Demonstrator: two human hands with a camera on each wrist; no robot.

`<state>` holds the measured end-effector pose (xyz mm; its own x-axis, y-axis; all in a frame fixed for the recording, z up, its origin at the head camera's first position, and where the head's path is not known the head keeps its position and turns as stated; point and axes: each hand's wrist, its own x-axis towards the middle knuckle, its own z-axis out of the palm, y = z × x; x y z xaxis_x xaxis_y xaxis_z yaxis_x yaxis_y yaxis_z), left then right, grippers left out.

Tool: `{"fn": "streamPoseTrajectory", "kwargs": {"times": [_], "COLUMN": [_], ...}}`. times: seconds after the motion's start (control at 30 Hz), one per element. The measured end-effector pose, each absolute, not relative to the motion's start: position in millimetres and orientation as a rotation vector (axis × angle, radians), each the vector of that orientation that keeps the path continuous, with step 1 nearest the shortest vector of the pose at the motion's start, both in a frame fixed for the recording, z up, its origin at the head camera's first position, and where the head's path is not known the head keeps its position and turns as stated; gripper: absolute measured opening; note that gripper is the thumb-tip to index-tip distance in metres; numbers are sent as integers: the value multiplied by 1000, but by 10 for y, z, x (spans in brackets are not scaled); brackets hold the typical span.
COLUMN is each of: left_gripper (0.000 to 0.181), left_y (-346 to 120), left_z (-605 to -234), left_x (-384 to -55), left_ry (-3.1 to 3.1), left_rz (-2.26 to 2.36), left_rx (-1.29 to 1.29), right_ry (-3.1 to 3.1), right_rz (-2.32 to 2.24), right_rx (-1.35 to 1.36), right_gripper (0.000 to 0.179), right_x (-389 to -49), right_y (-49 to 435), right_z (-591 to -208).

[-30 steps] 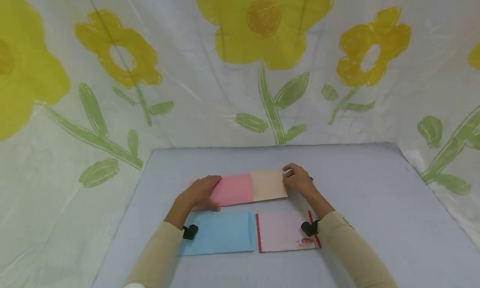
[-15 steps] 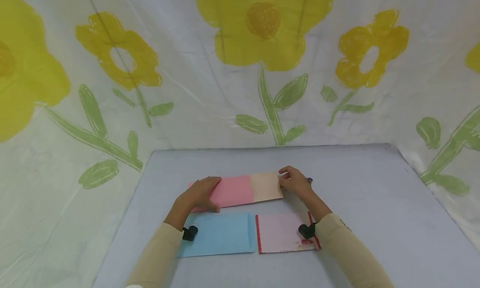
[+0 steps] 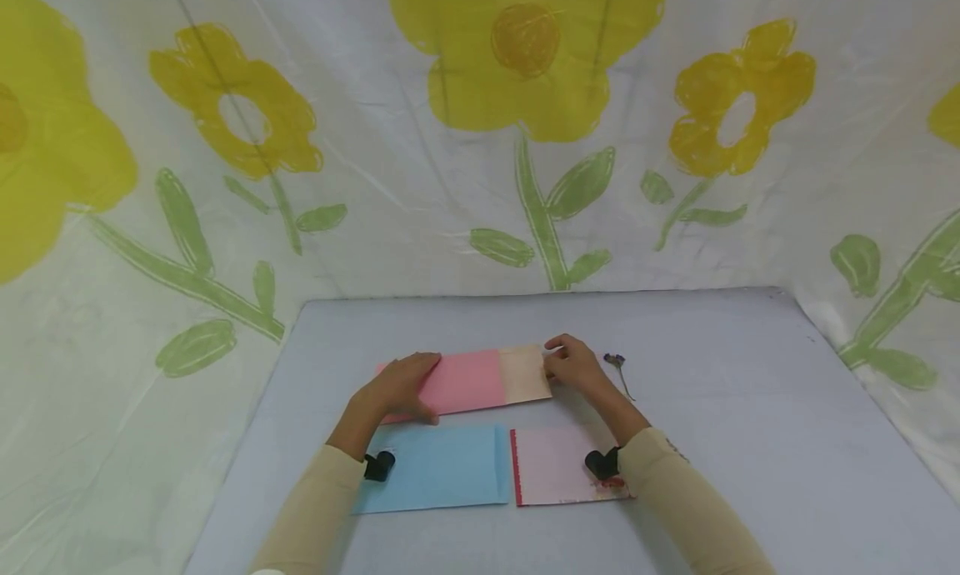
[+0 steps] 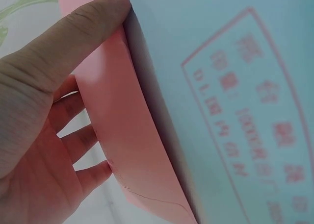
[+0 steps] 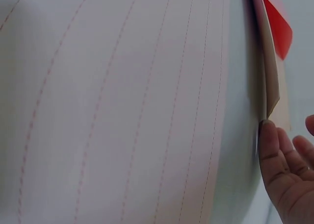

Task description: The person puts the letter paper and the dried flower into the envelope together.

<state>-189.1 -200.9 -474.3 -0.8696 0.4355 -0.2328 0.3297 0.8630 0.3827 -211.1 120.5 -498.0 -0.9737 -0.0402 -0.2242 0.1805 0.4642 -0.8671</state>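
My left hand [image 3: 401,386] grips the left end of a pink envelope [image 3: 465,381], thumb along the near edge and fingers at the far edge, as the left wrist view shows. From the envelope's right end sticks out a piece of cream paper [image 3: 522,373], its left part hidden inside the envelope. My right hand [image 3: 577,365] pinches the outer end of that paper. In the right wrist view, the fingertips [image 5: 269,131] meet the end of the cream paper [image 5: 271,82], and a red patch [image 5: 278,30] shows behind it.
A light blue envelope [image 3: 442,467] with red printing lies near my left wrist. Beside it is a pale pink sheet [image 3: 555,467] with red edges and dashed lines. A small purple flower [image 3: 615,359] on a thin stem lies right of my right hand. A flowered curtain [image 3: 420,250] hangs behind the table [image 3: 720,358].
The right hand has moved left, and the cream paper has slid further into the pink envelope. The purple flower has come into view beside the right arm. The left hand has stayed put.
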Motion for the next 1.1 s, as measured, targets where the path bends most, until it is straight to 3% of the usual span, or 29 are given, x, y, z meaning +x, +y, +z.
{"fn": "streamPoseTrajectory", "kwargs": {"times": [1.1], "left_gripper": [101], "left_y": [-2012], "left_z": [-4740], "left_x": [-1890], "left_ry": [2724], "left_rz": [476], "left_rx": [568], "right_ry": [2451], "right_rz": [-1639], "right_rx": [-72], "right_gripper": [29], "right_x": [-2064], "right_y": [933], "right_z": [-5034]}}
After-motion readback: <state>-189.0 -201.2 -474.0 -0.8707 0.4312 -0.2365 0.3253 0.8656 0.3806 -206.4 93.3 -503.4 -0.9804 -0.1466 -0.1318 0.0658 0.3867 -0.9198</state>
